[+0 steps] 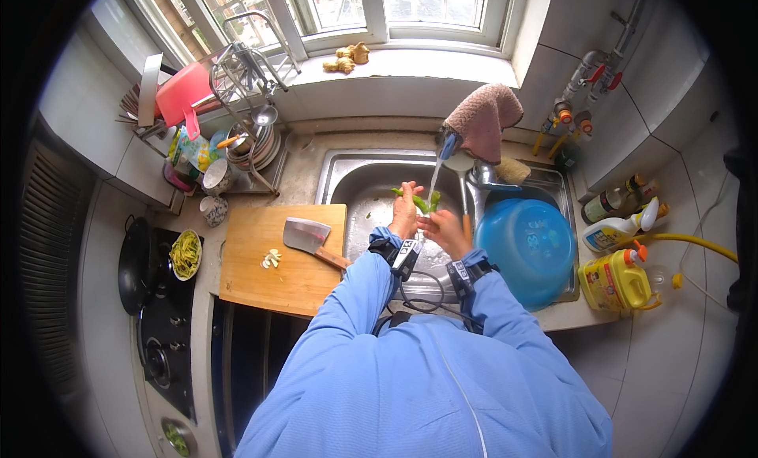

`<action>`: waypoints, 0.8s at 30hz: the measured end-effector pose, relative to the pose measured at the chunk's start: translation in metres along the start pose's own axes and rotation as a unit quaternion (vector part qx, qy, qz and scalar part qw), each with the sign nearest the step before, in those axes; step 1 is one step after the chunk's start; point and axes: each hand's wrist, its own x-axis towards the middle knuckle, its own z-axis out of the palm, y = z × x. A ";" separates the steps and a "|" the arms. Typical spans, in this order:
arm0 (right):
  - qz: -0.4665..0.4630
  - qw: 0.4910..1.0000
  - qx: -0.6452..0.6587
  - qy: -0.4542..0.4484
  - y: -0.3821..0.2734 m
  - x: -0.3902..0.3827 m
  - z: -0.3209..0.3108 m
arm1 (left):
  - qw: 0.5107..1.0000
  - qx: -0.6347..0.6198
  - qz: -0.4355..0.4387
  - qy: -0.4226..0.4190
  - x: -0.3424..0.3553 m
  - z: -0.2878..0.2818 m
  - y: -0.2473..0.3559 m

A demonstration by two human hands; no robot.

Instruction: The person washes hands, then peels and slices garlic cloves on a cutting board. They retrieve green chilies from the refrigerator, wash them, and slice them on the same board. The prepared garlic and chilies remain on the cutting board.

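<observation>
Under the running water (436, 176) in the left sink basin (359, 191), my two hands hold a green pepper (426, 203). My left hand (403, 215) is closed around its left part, palm partly turned up. The fingers of my right hand (447, 234) are closed on its lower right end. Whether it is one pepper or more, I cannot tell, as my fingers cover part of it. The stream falls from the tap (448, 144), which has a blue nozzle.
A cutting board (245, 280) left of the sink bears a cleaver (306, 235) and garlic cloves (271, 259). A blue basin (527, 253) fills the right sink. Bottles (616, 280) stand at right. A dish rack (264, 170), wok (136, 267) and bowl of shredded vegetables (185, 255) are at left.
</observation>
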 end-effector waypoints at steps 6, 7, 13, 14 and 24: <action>-0.080 0.993 0.069 0.045 -0.002 0.005 -0.014 | 0.997 0.056 -0.050 0.007 -0.010 0.023 -0.002; -0.080 0.993 0.079 0.042 -0.003 0.005 -0.016 | 0.995 0.085 -0.055 0.003 -0.010 0.025 -0.001; -0.090 0.991 0.069 0.065 -0.006 0.006 -0.018 | 0.986 0.155 -0.055 -0.014 -0.019 0.013 0.011; -0.085 0.992 0.071 0.067 -0.006 0.006 -0.016 | 0.987 0.148 -0.059 -0.018 -0.020 0.010 0.014; -0.068 0.995 0.001 0.075 -0.012 0.005 -0.002 | 0.992 0.074 -0.082 -0.056 -0.030 -0.009 0.029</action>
